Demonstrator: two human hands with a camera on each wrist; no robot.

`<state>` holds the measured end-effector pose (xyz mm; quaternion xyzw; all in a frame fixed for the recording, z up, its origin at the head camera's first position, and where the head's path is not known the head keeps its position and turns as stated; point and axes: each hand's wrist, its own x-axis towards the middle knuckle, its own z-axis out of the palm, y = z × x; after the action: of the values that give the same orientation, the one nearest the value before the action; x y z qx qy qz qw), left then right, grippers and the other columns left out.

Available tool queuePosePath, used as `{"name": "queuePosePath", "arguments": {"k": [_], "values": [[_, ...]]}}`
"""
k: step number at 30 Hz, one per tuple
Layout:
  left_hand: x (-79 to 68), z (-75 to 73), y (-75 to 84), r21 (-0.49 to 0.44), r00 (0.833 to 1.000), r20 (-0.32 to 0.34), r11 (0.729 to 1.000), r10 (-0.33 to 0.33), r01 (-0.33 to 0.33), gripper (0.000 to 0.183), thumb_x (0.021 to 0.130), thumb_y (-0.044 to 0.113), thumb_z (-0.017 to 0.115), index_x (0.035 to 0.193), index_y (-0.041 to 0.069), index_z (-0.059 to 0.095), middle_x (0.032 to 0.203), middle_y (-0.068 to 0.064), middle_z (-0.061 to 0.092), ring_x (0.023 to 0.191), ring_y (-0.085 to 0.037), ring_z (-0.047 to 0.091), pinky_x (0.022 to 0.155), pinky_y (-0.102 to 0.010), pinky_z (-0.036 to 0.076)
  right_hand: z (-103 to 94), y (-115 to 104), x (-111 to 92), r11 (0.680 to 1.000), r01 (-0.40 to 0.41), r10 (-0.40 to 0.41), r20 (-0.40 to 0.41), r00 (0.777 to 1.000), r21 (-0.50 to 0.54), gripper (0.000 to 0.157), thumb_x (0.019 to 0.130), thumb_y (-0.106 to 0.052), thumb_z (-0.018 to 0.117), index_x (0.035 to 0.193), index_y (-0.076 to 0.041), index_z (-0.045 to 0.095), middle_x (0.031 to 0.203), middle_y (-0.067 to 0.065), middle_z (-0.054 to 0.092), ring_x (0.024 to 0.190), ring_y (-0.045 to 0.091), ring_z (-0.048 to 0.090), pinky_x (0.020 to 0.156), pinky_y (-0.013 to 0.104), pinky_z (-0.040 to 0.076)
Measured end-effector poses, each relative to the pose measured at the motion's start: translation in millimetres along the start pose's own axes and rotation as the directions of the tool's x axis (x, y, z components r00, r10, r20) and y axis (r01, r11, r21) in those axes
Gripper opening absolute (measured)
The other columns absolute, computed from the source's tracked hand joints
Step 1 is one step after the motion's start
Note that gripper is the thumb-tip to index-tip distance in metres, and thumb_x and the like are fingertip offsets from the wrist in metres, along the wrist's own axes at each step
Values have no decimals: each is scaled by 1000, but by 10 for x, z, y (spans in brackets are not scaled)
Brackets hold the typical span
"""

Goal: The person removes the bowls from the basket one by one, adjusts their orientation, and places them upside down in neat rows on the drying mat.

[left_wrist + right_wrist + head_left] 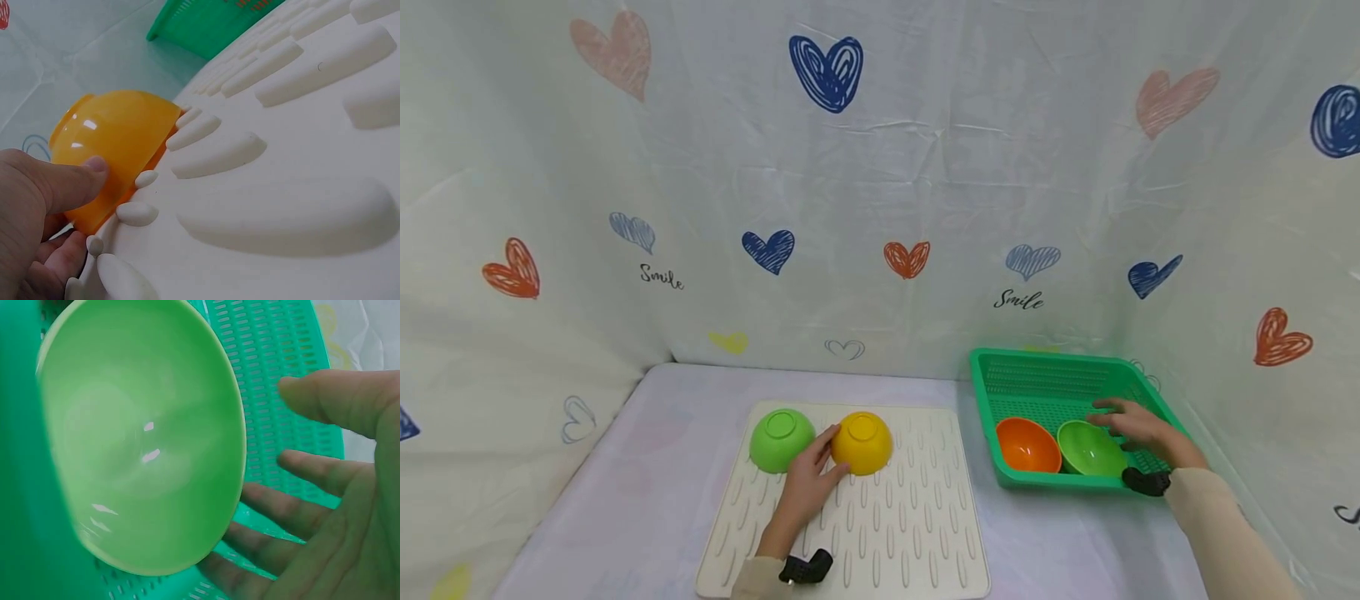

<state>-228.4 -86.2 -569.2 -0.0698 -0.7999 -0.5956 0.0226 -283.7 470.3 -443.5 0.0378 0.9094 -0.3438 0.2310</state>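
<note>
An upside-down yellow bowl (871, 446) sits on the white ridged mat (925, 508). My left hand (810, 483) holds its left side, the thumb against the outer wall and other fingers by the rim in the left wrist view. Left of that hand, a light green bowl (778, 437) also lies upside down. Inside the green basket (992, 408), a second green bowl (150, 425) leans with its hollow showing. My right hand (1138, 429) reaches over it with spread fingers; some fingertips are at its rim in the right wrist view, and whether they touch is unclear.
An orange bowl (1028, 446) leans inside the basket, left of the second green bowl. The basket's raised walls stand right of the mat. A white curtain (880, 167) printed with hearts encloses the back and sides of the table (625, 483).
</note>
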Motion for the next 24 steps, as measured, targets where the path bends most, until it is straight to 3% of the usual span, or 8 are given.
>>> {"name": "queuePosePath", "arguments": {"k": [6, 12, 19, 24], "values": [[5, -5, -7, -1, 1000, 1, 1000, -6, 6, 68, 93, 6, 75, 155, 9, 46, 162, -17, 41, 148, -36, 43, 113, -36, 43, 25, -13, -13, 999, -38, 38, 65, 997, 10, 69, 106, -33, 53, 155, 10, 30, 154, 47, 19, 134, 72, 29, 95, 69, 51], [-6, -23, -14, -8, 1000, 5, 1000, 0, 0, 67, 94, 8, 75, 155, 9, 46, 162, -19, 41, 147, -38, 42, 114, -37, 42, 39, -17, -12, 999, -36, 35, 78, 996, 16, 61, 106, -25, 52, 152, 11, 35, 154, 47, 19, 134, 73, 27, 95, 70, 51], [-8, -10, -19, 11, 1000, -6, 1000, 7, -7, 68, 93, 7, 75, 155, 9, 46, 161, -18, 41, 147, -37, 43, 113, -36, 43, 39, 11, -13, 1000, -12, 11, 65, 998, 14, 50, 105, -13, 50, 146, 14, 43, 148, 47, 34, 132, 68, 39, 90, 67, 55], [-10, -9, -18, 7, 1000, -1, 1000, 12, -12, 68, 94, 7, 75, 155, 9, 46, 161, -19, 41, 147, -38, 43, 113, -37, 43, 44, 41, -43, 1000, 0, 0, 46, 999, 1, 43, 103, -6, 52, 140, 17, 48, 133, 38, 53, 117, 49, 59, 86, 61, 59]]}}
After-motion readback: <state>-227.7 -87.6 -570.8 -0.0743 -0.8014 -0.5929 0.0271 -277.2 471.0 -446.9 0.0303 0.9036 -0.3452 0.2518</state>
